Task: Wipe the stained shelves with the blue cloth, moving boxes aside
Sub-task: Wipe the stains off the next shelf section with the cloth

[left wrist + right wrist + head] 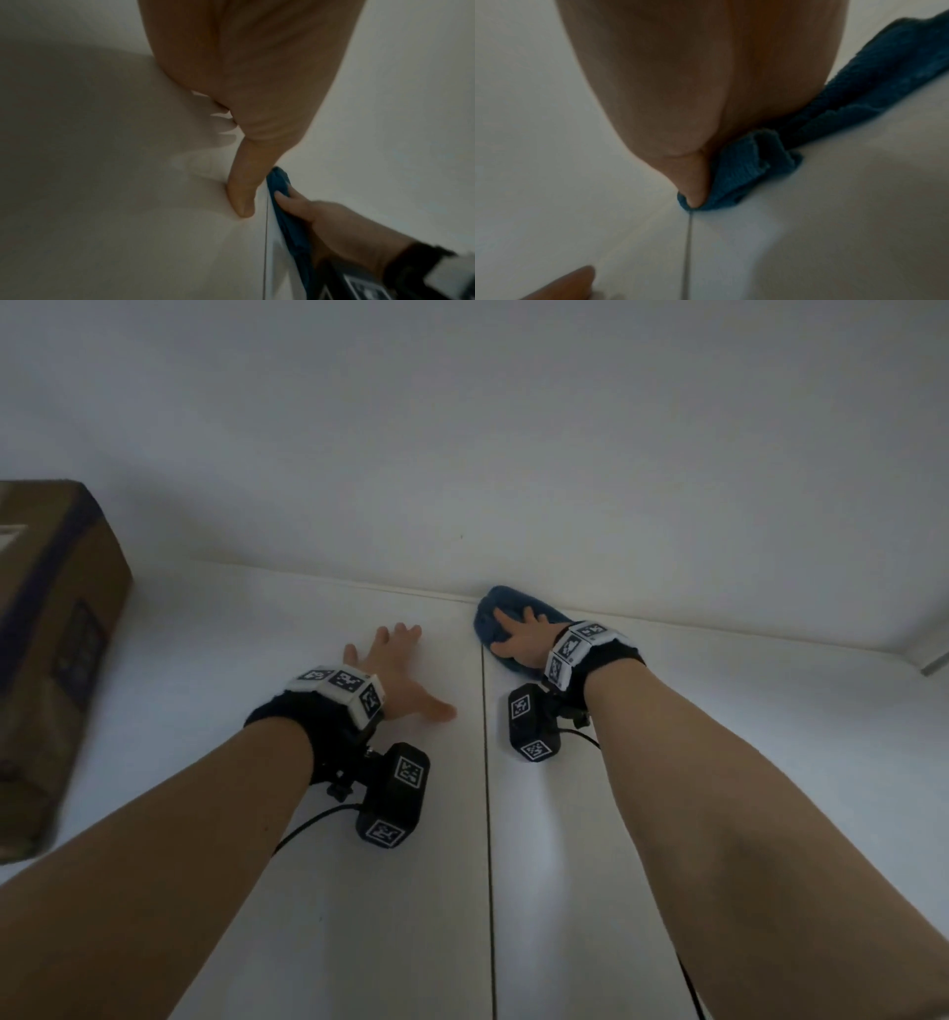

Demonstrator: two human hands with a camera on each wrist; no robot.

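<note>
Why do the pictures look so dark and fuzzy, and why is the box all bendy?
Head view: dim light, and the wide lens bends the cardboard box at the edge. Left wrist view: the left hand is too close, so blurred, casting a big shadow on the white shelf. Right wrist view: the right hand fills the frame, soft and dark above the blue cloth.

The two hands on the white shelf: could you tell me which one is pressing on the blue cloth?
The right hand, flat on the blue cloth by the back wall; the left hand rests bare on the shelf.
</note>
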